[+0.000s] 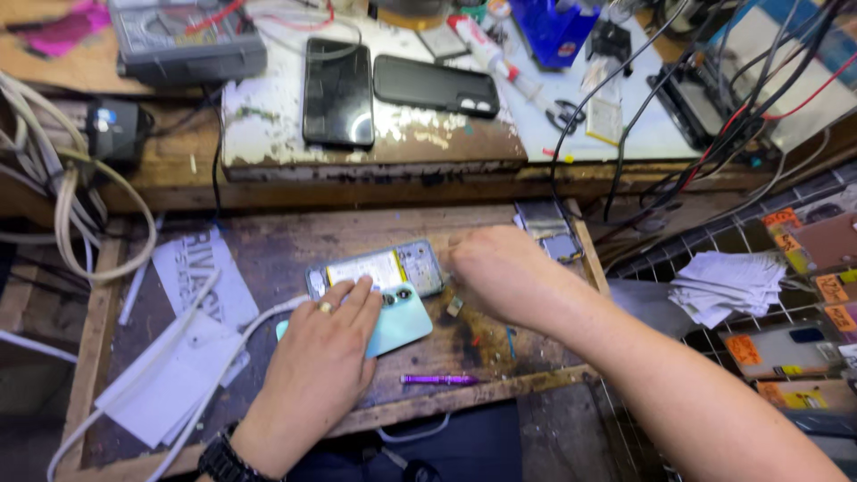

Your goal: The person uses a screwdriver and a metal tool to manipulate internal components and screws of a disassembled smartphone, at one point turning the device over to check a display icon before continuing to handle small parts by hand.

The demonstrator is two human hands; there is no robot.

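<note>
My left hand [323, 350], with a ring and a black wristwatch, presses flat on an opened phone [379, 269] lying on the wooden work board [295, 236]. The phone's inside shows a pale battery and a circuit board. A mint-green back cover [403, 323] lies partly under my left fingers. My right hand [502, 272] is curled at the phone's right end, fingers tucked under; whether it holds anything is hidden. A purple screwdriver [439, 379] lies near the board's front edge.
Two black phones [337, 91] [435, 86] lie on the raised shelf behind, with a tube, scissors and tangled cables. White cables [67, 214] and papers [192, 286] sit at the left. Folded papers [728, 284] and orange-tagged packets are at the right.
</note>
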